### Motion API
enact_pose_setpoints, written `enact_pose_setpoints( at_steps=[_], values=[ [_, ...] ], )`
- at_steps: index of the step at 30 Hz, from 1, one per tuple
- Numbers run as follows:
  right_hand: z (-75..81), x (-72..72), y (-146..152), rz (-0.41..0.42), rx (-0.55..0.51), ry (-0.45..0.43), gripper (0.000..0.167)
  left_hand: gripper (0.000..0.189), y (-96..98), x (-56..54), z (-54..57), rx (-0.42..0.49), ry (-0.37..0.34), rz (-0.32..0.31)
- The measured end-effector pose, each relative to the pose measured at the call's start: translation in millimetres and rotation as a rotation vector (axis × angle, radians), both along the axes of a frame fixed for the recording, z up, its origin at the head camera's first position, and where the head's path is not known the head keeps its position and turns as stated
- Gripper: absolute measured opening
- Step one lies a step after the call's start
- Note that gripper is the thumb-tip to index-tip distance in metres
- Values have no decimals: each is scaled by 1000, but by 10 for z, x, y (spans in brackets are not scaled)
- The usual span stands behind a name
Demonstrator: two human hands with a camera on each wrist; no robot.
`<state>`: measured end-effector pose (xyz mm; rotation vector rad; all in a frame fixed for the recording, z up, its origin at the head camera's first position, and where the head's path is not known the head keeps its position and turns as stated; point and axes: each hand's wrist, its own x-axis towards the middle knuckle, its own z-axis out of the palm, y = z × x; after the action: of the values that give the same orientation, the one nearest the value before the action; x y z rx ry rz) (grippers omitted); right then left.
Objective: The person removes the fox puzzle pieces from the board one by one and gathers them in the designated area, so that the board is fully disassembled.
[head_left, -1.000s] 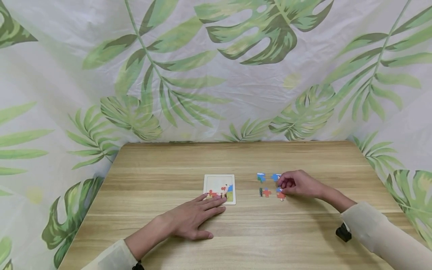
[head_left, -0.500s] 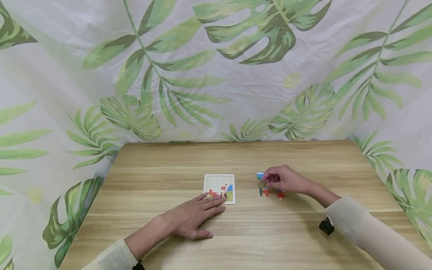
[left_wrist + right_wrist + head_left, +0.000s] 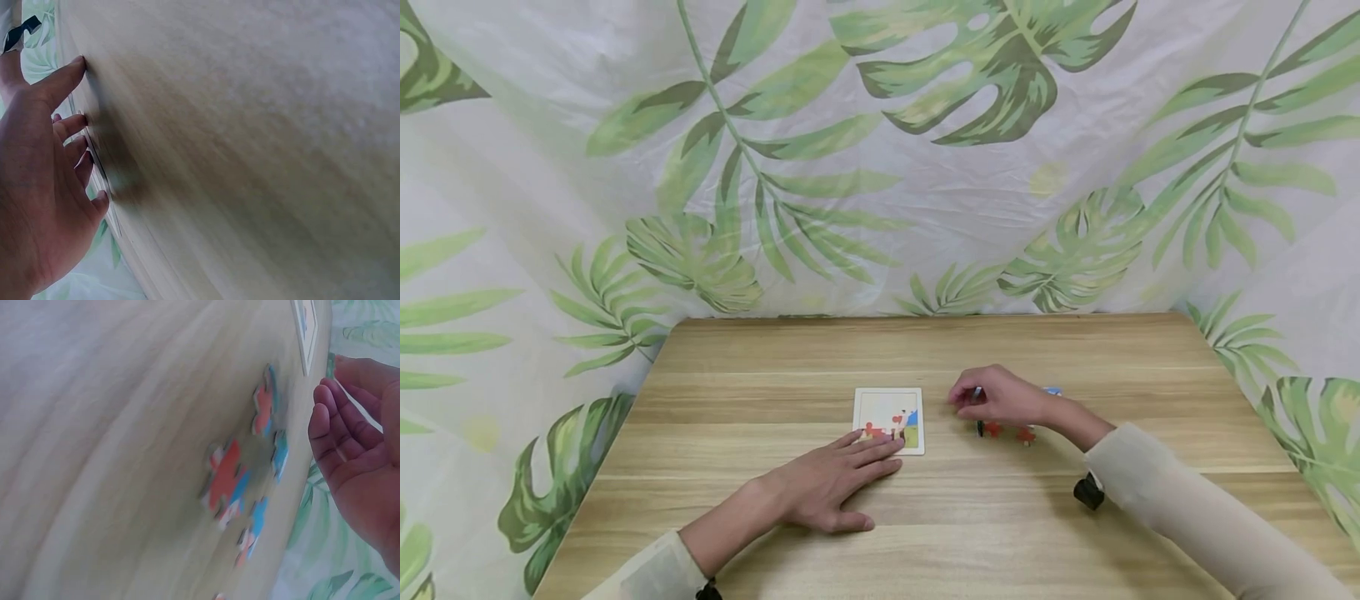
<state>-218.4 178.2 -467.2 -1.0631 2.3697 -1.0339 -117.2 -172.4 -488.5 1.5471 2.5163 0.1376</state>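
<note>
My left hand lies flat with fingers spread, its fingertips resting on the lower part of a white-framed jigsaw puzzle board. Pieces with red, blue and green printing sit in the board's lower and right parts. To the right of it, my right hand hovers over loose jigsaw pieces with fingers loosely bent. The right wrist view shows nothing between those fingers. Below them are a red piece with a dark edge, a blue piece, a red-and-blue piece and another blue piece.
The wooden table extends around the board and the loose pieces. Behind it hangs a leaf-patterned cloth. A red fragment of another piece shows at the bottom edge of the right wrist view.
My right hand has moved left across the loose pieces, from the right-hand ones to above the left-hand ones. The left hand stays on the puzzle board.
</note>
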Motion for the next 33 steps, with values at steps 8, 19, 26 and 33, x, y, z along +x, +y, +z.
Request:
enact_pose_setpoints(
  at_steps=[8,19,26,33],
  values=[
    [32,-66,-241,58,15,45,17,80,-24,9,-20,6,-26,8],
    [-4,-120,-521,116,-6,71,21,80,-23,8,-27,8,-13,10],
    [-14,-135,-649,129,36,73,25,80,-18,0,-33,11,-6,8],
    [-64,-145,-727,161,57,118,24,80,-16,2,-43,10,-3,7]
  ],
)
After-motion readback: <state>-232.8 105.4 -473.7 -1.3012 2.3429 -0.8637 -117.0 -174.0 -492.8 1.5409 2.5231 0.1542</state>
